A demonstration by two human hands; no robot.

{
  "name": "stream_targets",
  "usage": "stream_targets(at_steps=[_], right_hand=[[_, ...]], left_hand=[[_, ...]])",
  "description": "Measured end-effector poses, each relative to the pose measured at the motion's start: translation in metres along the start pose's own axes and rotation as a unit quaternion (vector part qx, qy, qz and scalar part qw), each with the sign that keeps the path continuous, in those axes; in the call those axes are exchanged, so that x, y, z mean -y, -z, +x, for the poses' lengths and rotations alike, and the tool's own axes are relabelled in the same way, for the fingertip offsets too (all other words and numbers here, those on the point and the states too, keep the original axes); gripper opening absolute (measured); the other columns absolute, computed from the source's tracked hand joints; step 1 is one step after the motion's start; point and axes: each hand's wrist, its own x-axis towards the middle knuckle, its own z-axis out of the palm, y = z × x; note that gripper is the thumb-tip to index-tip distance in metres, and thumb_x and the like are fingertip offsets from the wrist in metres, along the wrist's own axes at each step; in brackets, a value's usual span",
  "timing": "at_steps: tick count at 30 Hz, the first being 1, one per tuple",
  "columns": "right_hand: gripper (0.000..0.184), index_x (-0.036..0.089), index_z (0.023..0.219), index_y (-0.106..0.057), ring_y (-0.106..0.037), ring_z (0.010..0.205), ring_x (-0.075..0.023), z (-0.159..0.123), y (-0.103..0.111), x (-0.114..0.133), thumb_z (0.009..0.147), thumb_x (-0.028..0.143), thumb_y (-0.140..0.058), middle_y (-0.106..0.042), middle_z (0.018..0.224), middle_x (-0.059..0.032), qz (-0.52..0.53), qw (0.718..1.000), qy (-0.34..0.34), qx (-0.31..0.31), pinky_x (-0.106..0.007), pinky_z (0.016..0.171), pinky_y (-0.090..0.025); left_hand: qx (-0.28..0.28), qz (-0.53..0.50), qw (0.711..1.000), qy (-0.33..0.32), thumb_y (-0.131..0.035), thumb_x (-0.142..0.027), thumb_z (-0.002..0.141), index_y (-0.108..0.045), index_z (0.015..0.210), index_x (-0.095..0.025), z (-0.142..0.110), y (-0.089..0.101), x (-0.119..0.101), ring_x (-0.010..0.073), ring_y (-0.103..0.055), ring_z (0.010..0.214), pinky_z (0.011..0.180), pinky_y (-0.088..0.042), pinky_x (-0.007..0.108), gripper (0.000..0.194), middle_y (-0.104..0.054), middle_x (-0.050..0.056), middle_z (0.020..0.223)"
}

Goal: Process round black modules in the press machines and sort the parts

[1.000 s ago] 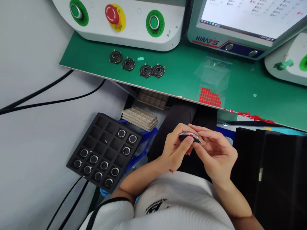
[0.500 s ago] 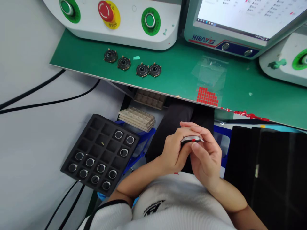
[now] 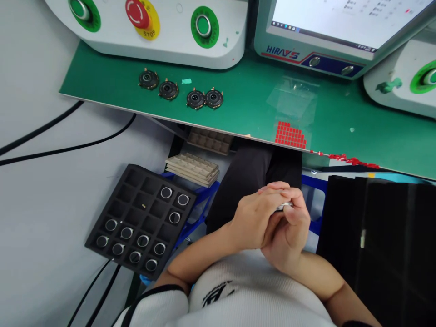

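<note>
The left hand (image 3: 254, 218) and right hand (image 3: 288, 231) are clasped together, fingers curled, both gripping a small round metal-rimmed part (image 3: 284, 206), of which only a sliver shows between the fingers. At nine o'clock sits a black foam tray (image 3: 136, 181) holding dark, silver-rimmed rings (image 3: 126, 233) in its cells. Stacked beige trays (image 3: 192, 170) lie at eleven o'clock, and beyond them four round dark components (image 3: 195, 99) rest on a green bench mat (image 3: 245, 104). At twelve o'clock, small red squares (image 3: 289, 136) sit just below a clear plastic sheet (image 3: 293, 97). A black panel (image 3: 374, 245) stands at three o'clock.
</note>
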Motion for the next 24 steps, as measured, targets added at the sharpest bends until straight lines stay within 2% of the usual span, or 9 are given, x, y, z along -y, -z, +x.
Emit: stream_targets(at_steps=[4, 8, 11, 14, 19, 24], right_hand=[[0.016, 0.026, 0.082, -0.064, -0.065, 0.083, -0.0146, 0.0008, 0.0032, 0.0030, 0.078, 0.021, -0.050, -0.066, 0.097, 0.0010, -0.011, 1.000, -0.017, -0.020, -0.030, 0.074, -0.055], [0.015, 0.026, 0.082, -0.064, -0.065, 0.086, -0.0148, 0.0012, 0.0055, 0.0038, 0.078, 0.022, -0.050, -0.066, 0.097, 0.0021, -0.022, 0.999, -0.029, -0.022, -0.030, 0.078, -0.054], [0.016, 0.026, 0.080, -0.064, -0.066, 0.087, -0.0131, 0.0025, 0.0061, 0.0037, 0.078, 0.020, -0.049, -0.066, 0.094, 0.0035, -0.017, 0.999, -0.035, -0.026, -0.028, 0.081, -0.054], [0.015, 0.027, 0.078, -0.062, -0.065, 0.086, -0.0142, 0.0045, 0.0069, 0.0042, 0.079, 0.023, -0.047, -0.065, 0.091, 0.0027, -0.026, 0.998, -0.044, -0.025, -0.029, 0.078, -0.054], [0.014, 0.028, 0.076, -0.060, -0.063, 0.088, -0.0158, 0.0065, 0.0087, 0.0042, 0.080, 0.026, -0.047, -0.063, 0.091, 0.0011, -0.028, 0.998, -0.061, -0.019, -0.031, 0.078, -0.054], [0.015, 0.027, 0.079, -0.060, -0.064, 0.086, -0.0143, 0.0060, 0.0077, 0.0028, 0.083, 0.025, -0.045, -0.063, 0.094, 0.0026, -0.037, 0.997, -0.055, -0.029, -0.031, 0.081, -0.054]], left_hand=[[0.003, -0.014, 1.000, 0.013, -0.041, -0.024, 0.096, -0.053, 0.116, -0.019, 0.0010, -0.0056, 0.0012, 0.0185, -0.070, 0.092, 0.080, -0.057, 0.031, 0.024, -0.072, 0.007, 0.099], [0.003, -0.014, 1.000, 0.004, -0.038, -0.025, 0.097, -0.053, 0.113, -0.019, 0.0000, -0.0079, 0.0028, 0.0179, -0.070, 0.092, 0.078, -0.057, 0.030, 0.023, -0.071, 0.008, 0.103], [0.010, -0.007, 1.000, 0.004, -0.039, -0.024, 0.097, -0.054, 0.110, -0.019, -0.0001, -0.0080, 0.0040, 0.0172, -0.070, 0.088, 0.076, -0.057, 0.029, 0.021, -0.071, 0.008, 0.103], [0.027, 0.010, 1.000, 0.012, -0.039, -0.026, 0.097, -0.055, 0.105, -0.020, 0.0006, -0.0078, 0.0039, 0.0163, -0.070, 0.085, 0.073, -0.056, 0.028, 0.019, -0.072, 0.006, 0.102], [0.018, 0.028, 0.999, 0.009, -0.040, -0.023, 0.096, -0.056, 0.104, -0.018, -0.0002, -0.0092, 0.0030, 0.0172, -0.070, 0.087, 0.075, -0.056, 0.028, 0.018, -0.071, 0.007, 0.100], [0.034, 0.017, 0.998, 0.047, -0.039, -0.026, 0.097, -0.055, 0.103, -0.020, -0.0013, -0.0107, 0.0027, 0.0169, -0.070, 0.085, 0.075, -0.056, 0.030, 0.018, -0.071, 0.005, 0.099]])
